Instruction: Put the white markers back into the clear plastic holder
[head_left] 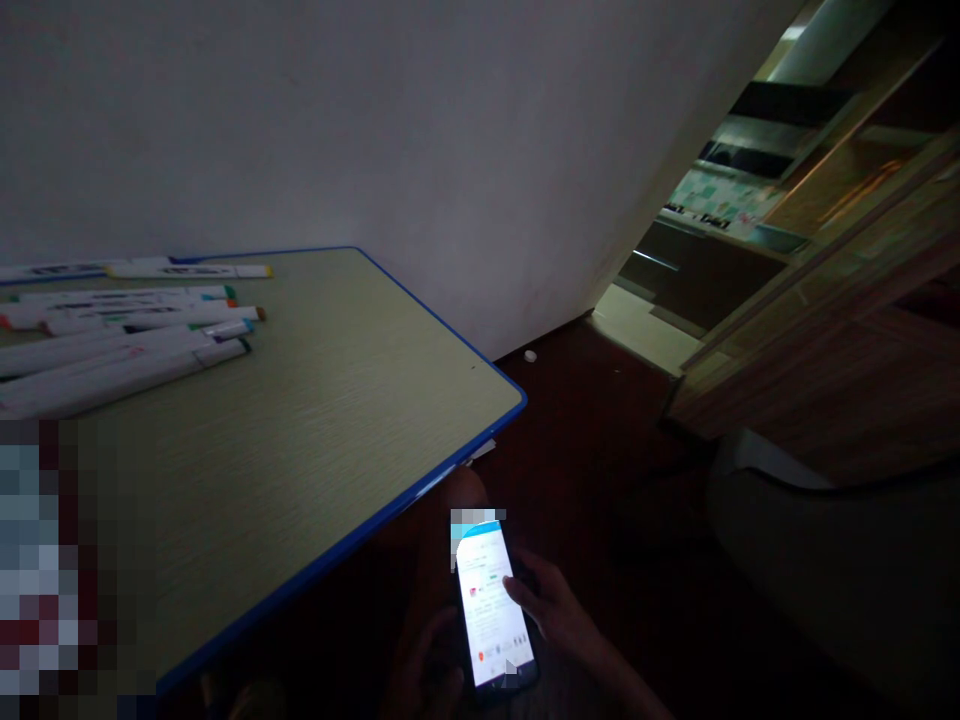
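A smartphone (491, 610) with a bright, lit screen is held below the table's front edge, tilted a little to the left. My right hand (551, 605) grips its right side, with the thumb over the screen and the other fingers behind the phone. Against the lower left side of the phone lies my left hand (439, 655), dim in the shadow, its fingers curled at the phone's edge. Part of the screen's top is blurred out.
Several white markers (127, 370) with coloured ends lie on the left of the blue-edged table (337, 400). A small white object (530, 356) is on the dark floor by the wall. A pale chair-like shape (810, 560) stands at right, and a kitchen counter (697, 260) shows beyond the doorway.
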